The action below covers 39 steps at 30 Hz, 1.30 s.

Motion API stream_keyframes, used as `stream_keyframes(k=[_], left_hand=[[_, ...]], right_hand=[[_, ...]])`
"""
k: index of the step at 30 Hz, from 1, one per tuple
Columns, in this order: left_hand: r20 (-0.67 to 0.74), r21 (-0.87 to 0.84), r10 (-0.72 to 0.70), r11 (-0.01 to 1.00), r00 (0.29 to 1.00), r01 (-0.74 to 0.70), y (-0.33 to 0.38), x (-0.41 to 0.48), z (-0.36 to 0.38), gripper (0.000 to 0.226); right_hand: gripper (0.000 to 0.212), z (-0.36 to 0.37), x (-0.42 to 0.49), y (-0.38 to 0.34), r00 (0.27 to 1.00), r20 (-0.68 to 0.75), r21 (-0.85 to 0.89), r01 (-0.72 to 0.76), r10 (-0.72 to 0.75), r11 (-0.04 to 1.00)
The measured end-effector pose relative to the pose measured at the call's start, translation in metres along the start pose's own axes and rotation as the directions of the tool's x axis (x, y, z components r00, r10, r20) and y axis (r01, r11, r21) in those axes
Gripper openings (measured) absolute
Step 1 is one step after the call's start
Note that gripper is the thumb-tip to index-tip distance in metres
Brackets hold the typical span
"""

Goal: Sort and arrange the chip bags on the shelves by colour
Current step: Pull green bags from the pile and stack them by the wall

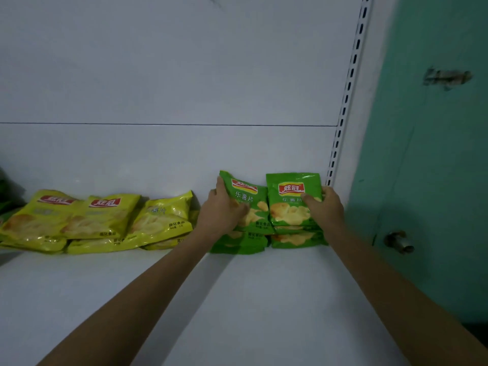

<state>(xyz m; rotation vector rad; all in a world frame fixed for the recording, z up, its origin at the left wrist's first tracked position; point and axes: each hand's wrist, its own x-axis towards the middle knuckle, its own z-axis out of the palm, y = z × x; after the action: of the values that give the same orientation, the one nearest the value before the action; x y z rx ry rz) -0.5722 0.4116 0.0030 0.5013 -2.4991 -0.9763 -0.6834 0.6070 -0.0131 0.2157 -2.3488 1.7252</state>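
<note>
Two green chip bags top two short piles at the right end of the white shelf (264, 299), leaning back against the rear panel (158, 159). The left green bag (252, 207) has its long axis tilted, logo end up and slanting left. The right green bag (290, 202) stands straighter, logo end up, near the slotted upright (343, 112). Their inner edges touch.

At least one of the lower green bags (237, 245) lies flat under each. The left hand (221, 212) grips the left green bag, thumb at its left edge, fingers (241, 206) curled over the front. The right hand (323, 204) grips the right green bag likewise at its right edge.

Three yellow bags (103, 215) lie side by side further left, logo ends toward the panel. More yellow ones lie beneath, but their number cannot be told.
</note>
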Motion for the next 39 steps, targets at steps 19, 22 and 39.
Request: stream_keyframes(k=[19,22,39], left_hand=[[-0.228,0.415,0.376,0.872,0.898,-0.260,-0.004,-0.026,0.000,0.046],[-0.190,0.558,0.623,0.704,0.759,-0.439,-0.002,-0.034,0.012,0.032],[0.097,0.705,0.658,0.484,0.747,-0.518,-0.034,-0.023,0.024,0.083]], right_hand=[[0.059,-0.011,-0.008,0.014,0.963,-0.090,-0.233,0.229,-0.255,0.945],[0.029,-0.013,-0.019,0.003,0.786,-0.147,-0.411,0.503,-0.600,0.760],[0.049,0.019,-0.028,0.021,0.653,0.305,-0.584,0.703,-0.693,0.406]])
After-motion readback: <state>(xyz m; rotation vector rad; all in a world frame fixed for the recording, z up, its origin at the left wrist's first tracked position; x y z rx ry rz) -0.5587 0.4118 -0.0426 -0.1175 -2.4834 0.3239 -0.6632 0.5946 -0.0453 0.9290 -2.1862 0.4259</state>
